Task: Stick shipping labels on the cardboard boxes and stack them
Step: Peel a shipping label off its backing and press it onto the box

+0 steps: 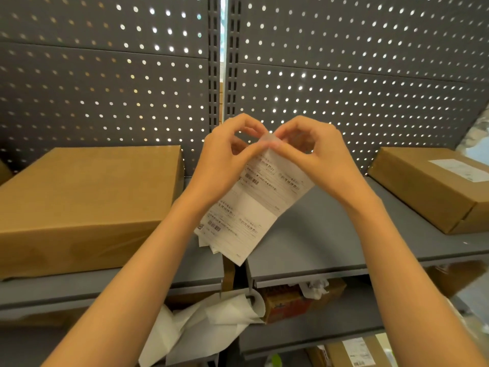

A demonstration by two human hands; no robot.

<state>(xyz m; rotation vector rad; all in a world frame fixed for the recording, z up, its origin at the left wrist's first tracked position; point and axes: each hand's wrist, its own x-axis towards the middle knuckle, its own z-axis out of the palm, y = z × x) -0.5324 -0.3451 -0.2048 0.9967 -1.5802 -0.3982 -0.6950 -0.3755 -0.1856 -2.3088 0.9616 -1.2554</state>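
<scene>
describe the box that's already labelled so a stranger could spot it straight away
Start at the grey shelf in front of the perforated back panel and follow it to its far right end. There a flat cardboard box lies at an angle, partly cut off by the picture's edge. Unlike the bare box on the left, its top carries a white label.

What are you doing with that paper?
A person holds a strip of shipping labels up in front of the shelf, with the left hand and right hand pinching its top corner, apparently peeling one from its backing. A plain cardboard box lies on the shelf at left with no label showing. The box at right already has a label on top.
</scene>
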